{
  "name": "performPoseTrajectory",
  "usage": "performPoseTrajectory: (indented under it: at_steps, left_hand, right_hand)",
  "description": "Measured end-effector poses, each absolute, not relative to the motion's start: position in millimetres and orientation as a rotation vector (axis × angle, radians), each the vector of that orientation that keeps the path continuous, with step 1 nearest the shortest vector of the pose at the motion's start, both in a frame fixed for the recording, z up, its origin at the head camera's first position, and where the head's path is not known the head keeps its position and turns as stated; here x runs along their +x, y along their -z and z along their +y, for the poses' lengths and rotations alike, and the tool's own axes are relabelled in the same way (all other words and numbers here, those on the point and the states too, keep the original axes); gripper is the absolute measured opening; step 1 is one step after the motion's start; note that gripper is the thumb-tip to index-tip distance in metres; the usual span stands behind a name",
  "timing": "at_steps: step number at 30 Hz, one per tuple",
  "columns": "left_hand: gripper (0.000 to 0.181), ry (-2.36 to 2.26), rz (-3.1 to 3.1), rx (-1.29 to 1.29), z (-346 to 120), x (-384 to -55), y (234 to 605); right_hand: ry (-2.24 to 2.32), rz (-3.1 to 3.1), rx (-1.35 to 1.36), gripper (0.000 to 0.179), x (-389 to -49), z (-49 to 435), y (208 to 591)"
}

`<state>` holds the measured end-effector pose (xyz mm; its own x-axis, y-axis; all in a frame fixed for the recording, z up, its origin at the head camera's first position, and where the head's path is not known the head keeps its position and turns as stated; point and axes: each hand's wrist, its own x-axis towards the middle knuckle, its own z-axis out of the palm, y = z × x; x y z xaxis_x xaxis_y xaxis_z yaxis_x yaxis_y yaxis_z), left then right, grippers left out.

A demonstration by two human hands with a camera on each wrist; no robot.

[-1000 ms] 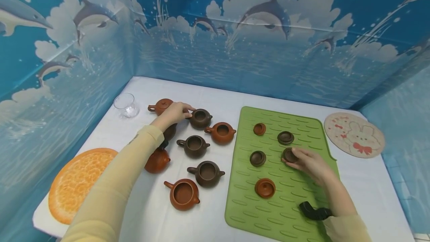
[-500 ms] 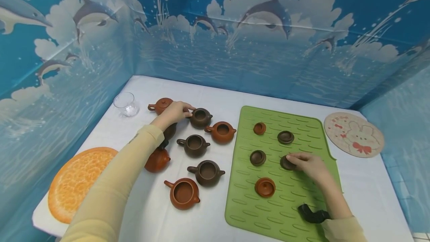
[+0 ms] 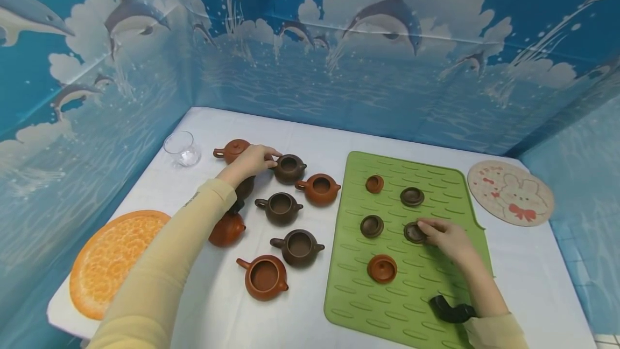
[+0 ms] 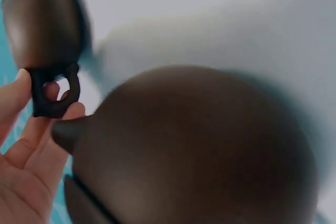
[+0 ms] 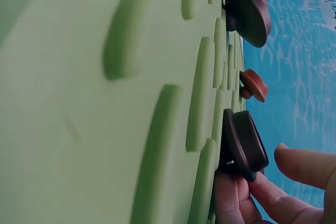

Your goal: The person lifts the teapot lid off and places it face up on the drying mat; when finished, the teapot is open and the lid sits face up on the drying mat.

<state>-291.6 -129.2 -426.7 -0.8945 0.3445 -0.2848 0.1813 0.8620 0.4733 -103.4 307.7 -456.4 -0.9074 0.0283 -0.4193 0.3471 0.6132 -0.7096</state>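
Note:
My left hand (image 3: 252, 163) pinches the handle of a dark brown lidless teapot (image 3: 289, 168) at the back of the table. In the left wrist view, thumb and fingers close round that handle, and another dark teapot (image 4: 194, 150) fills the foreground. On the green mat, a dark brown teapot lid (image 3: 414, 232) lies upside down, knob toward the mat. My right hand (image 3: 448, 238) is at its right edge. In the right wrist view, fingertips touch the rim of that lid (image 5: 247, 142), while the thumb stands apart from it.
Several lidless teapots (image 3: 298, 248) stand left of the green mat (image 3: 411, 295). Several other lids (image 3: 382, 269) lie on the mat. A lidded orange-brown teapot (image 3: 235, 149), a clear glass (image 3: 183, 149) and an orange round mat (image 3: 116, 263) are further left; a rabbit mat (image 3: 511, 193) lies right.
The dark lid under my right hand was tilted, then partly covered; now it lies flat on the mat with its inside showing. My left hand has stayed at the teapot handle.

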Motion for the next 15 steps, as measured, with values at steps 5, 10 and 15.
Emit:
performPoseTrajectory:
  at_steps: [5, 10, 15]
  left_hand:
    - [0.041, -0.696, 2.66, 0.405, -135.6, -288.0, 418.2]
    - [0.035, -0.735, 2.712, 0.465, -148.0, -280.2, 406.7]
    - [0.027, -0.745, 2.785, 0.535, -166.9, -268.3, 400.2]
  right_hand:
    - [1.182, 2.481, 0.311, 0.064, -104.1, 308.9, 450.2]
    - [1.117, 2.573, 0.286, 0.068, -107.8, 306.9, 435.5]
    - [1.092, 2.686, 0.23, 0.064, -123.7, 282.4, 415.9]
